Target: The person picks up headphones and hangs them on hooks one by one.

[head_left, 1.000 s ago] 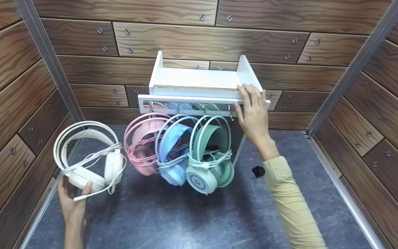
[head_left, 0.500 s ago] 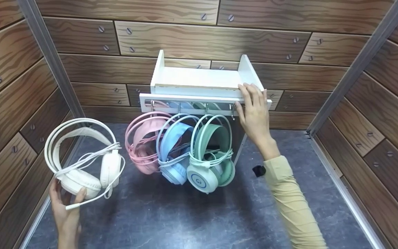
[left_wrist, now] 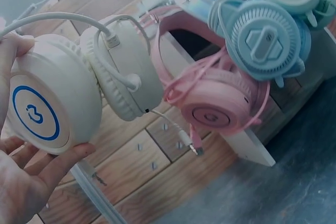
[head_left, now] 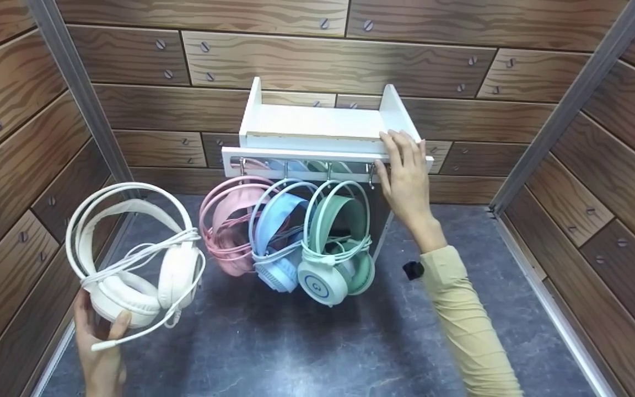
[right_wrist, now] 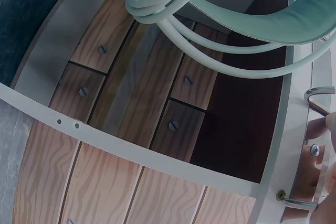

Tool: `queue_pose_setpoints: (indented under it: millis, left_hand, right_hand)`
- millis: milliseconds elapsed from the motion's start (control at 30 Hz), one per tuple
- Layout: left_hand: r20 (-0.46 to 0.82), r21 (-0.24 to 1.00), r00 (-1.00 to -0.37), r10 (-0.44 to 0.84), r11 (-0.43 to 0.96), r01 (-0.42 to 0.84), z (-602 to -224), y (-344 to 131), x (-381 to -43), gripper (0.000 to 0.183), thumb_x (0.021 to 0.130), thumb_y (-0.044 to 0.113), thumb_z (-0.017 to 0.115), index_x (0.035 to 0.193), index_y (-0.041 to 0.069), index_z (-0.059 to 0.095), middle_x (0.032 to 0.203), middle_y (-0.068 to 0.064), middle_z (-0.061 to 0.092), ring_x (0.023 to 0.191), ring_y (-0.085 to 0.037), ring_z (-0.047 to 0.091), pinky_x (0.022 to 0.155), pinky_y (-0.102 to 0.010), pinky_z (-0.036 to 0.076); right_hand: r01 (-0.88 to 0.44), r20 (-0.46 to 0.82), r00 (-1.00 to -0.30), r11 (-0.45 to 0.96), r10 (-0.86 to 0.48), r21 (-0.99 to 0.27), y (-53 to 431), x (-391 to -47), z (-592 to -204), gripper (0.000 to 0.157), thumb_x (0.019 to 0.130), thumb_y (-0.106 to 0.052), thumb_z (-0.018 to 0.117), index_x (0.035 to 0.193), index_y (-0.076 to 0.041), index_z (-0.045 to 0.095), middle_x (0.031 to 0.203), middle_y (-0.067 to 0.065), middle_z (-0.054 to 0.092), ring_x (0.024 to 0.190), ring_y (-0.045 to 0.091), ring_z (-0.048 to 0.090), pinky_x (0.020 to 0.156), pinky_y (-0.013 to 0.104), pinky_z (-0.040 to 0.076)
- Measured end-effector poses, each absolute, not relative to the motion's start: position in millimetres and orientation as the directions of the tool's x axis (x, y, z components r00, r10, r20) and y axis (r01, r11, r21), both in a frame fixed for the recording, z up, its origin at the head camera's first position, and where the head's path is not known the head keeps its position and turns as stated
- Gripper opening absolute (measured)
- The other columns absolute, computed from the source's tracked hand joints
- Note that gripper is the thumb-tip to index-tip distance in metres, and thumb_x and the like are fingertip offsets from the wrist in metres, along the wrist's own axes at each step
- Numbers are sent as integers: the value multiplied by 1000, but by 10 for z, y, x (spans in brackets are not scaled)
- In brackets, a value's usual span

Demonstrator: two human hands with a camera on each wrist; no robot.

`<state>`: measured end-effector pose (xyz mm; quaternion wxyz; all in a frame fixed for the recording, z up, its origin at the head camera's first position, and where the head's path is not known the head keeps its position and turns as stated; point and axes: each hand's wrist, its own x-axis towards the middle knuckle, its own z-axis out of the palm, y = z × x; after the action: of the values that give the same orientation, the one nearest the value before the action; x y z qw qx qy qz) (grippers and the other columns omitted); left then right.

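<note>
A white headset [head_left: 178,273] with its cable wrapped round it and a thin boom microphone is held up at the left. My left hand [head_left: 96,344] grips its near ear cup from below, thumb and fingers spread round the cup, as the left wrist view also shows. My right hand [head_left: 407,179] rests on the right end of a white rack [head_left: 317,120], its fingers lying over the shelf's front edge and its thumb at the hook rail. A pink headset [head_left: 235,259], a blue headset [head_left: 278,275] and a green headset [head_left: 323,282] hang side by side from the rail.
A bare metal hook [head_left: 371,179] lies right of the green headset, beside my right thumb. Wood-patterned walls [head_left: 317,60] enclose the back and both sides. The floor [head_left: 273,353] is dark grey. A small black item [head_left: 413,270] sits beside the right sleeve.
My left hand has drawn the white headset left and nearer to the head camera, tilting it slightly. The right hand keeps its place on the rack, and the hanging headsets stay put.
</note>
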<state>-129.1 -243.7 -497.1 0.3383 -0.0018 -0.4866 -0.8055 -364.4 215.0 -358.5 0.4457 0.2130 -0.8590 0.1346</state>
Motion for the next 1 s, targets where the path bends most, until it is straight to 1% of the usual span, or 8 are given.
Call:
queue_pose_setpoints:
  millis: [233,300,433,600,700,833,1000]
  left_hand:
    - [323,843,-815,-481,-245,479,-4860,-2355,-1189,80,73,-17,53,143,12,26,140,-12,32,126,-24,34,95,-20,40]
    - [333,847,-824,-459,-239,475,-4837,-2335,-1178,79,73,-16,53,143,11,26,140,-13,32,124,-25,35,94,-21,42]
    - [356,845,-828,-433,-229,483,-4807,-2307,-1169,82,72,-16,53,144,11,23,140,-13,31,124,-24,35,95,-21,41]
    - [354,849,-837,-417,-233,475,-4763,-2257,-1138,84,72,-16,53,145,12,21,142,-13,28,126,-25,33,96,-19,40]
    - [361,850,-844,-396,-234,473,-4722,-2224,-1121,83,72,-15,53,144,11,21,141,-14,28,125,-26,33,96,-21,40]
    - [350,853,-858,-376,-251,458,-4674,-2167,-1095,81,73,-14,52,144,10,22,139,-14,31,124,-24,36,96,-22,41]
    - [321,865,-881,-348,-271,422,-4615,-2070,-1060,80,73,-15,49,144,8,21,138,-12,34,121,-21,40,95,-23,42]
  right_hand:
    - [-490,824,-510,871,-248,-41,2151,-3644,-3585,47,95,-34,45,139,-18,39,138,4,40,133,20,27,113,44,4]
    - [-490,825,-507,871,-249,-38,2152,-3640,-3579,47,95,-34,45,139,-18,39,138,4,40,133,20,28,113,44,4]
    - [-487,826,-506,873,-250,-34,2151,-3643,-3581,47,95,-34,45,139,-18,39,138,4,40,133,20,28,113,45,5]
    - [-492,827,-506,869,-247,-42,2158,-3648,-3593,47,95,-35,45,138,-18,40,138,4,40,133,21,28,113,44,4]
    - [-492,826,-508,869,-243,-46,2161,-3646,-3591,47,95,-34,46,138,-17,40,138,4,40,133,21,28,113,44,3]
    - [-488,823,-513,872,-243,-46,2159,-3639,-3586,47,95,-34,45,138,-17,39,138,5,40,133,21,28,114,44,3]
    - [-488,825,-508,872,-250,-36,2151,-3651,-3584,47,95,-34,45,139,-17,39,138,5,40,133,21,28,113,45,5]
